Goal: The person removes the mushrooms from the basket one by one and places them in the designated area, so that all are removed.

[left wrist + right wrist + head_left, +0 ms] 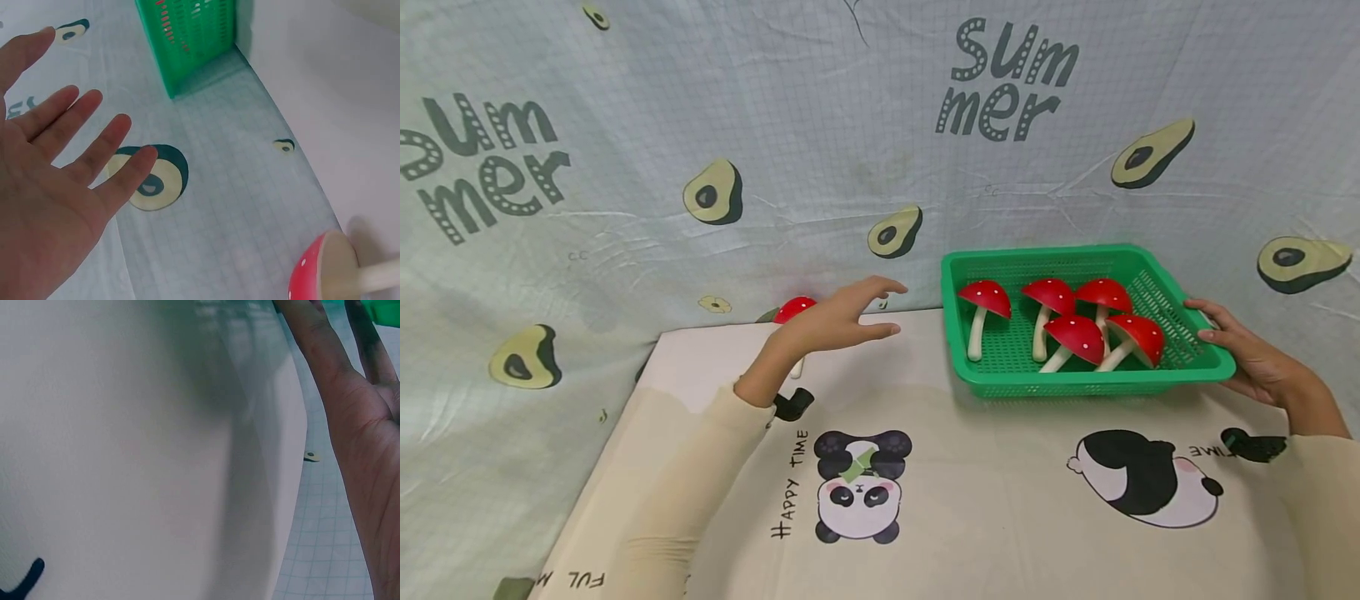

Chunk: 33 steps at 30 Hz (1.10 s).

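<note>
My left hand is held over the back of the table between a lone red-capped toy mushroom and the green basket. Its fingers are spread with nothing between them, and the wrist covers part of that mushroom. In the left wrist view, the mushroom's cap shows at lower right, below the hand. My right hand grips the basket's right side, thumb and fingers at the rim. Several red toy mushrooms with white dots and pale stems lie inside the basket.
The table has a pale cloth printed with pandas. Right behind it hangs a light sheet with avocado prints, close to the basket's back edge. Black straps show at both wrists.
</note>
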Available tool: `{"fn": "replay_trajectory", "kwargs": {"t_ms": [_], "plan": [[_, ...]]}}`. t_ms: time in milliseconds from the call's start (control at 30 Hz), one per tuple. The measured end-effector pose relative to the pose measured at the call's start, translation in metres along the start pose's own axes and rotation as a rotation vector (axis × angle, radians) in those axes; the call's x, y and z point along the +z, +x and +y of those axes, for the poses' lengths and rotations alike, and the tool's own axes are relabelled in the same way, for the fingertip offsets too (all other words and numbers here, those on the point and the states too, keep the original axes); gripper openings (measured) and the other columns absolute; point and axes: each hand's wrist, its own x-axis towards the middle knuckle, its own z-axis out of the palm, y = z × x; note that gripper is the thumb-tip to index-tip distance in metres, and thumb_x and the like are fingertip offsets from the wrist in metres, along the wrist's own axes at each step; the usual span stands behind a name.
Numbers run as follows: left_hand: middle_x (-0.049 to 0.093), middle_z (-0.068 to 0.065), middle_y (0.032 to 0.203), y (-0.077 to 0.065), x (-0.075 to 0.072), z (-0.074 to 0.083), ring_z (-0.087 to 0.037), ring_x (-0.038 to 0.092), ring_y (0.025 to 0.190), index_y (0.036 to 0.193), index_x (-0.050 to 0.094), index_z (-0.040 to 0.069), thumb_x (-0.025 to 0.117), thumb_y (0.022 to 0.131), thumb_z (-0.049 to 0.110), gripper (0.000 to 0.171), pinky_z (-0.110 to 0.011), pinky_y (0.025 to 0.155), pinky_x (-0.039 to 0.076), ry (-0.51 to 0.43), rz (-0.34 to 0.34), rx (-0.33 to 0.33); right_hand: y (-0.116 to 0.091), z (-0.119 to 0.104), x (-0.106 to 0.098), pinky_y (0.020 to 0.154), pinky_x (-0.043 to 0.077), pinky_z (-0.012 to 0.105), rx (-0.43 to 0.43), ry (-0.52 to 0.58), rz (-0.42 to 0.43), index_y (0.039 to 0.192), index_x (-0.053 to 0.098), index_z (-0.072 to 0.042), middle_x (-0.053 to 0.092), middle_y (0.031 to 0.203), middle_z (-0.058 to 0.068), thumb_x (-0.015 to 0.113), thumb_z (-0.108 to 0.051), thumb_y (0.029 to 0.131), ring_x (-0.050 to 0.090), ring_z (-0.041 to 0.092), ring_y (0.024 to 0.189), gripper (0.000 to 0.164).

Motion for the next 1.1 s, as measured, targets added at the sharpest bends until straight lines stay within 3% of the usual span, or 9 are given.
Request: {"fn": "replay_trajectory", "kwargs": {"t_ms": [233,767,1100], "plan": [[0.050,-0.006,0.148,0.006,0.010,0.009,-0.025,0.050,0.134,0.149,0.046,0.009,0.069,0.098,0.030,0.059,-0.043,0.110,0.045,-0.026,-0.010,0.000,-0.001,-0.001,0.000,0.075,0.062,0.036,0.013,-0.015,0.029,0.146,0.034,-0.041,0.059,0.118,-0.005,0.032,-0.007,0.110,0.072,0.019,0.095,0.049],[0.054,-0.008,0.146,0.031,0.026,0.021,-0.024,0.054,0.130,0.147,0.048,0.004,0.068,0.099,0.024,0.056,-0.037,0.108,0.047,-0.053,-0.076,0.094,0.000,-0.001,-0.003,0.072,0.062,0.036,0.018,-0.045,0.075,0.145,0.033,-0.041,0.059,0.117,-0.007,0.031,-0.007,0.110,0.071,0.019,0.092,0.048],[0.055,-0.006,0.145,0.049,0.030,0.035,-0.021,0.058,0.127,0.144,0.052,0.007,0.066,0.100,0.024,0.050,-0.030,0.106,0.047,-0.070,-0.128,0.127,0.000,0.000,-0.002,0.074,0.062,0.036,0.010,-0.046,0.041,0.146,0.033,-0.041,0.058,0.120,-0.008,0.031,-0.008,0.110,0.071,0.018,0.095,0.049]]}}
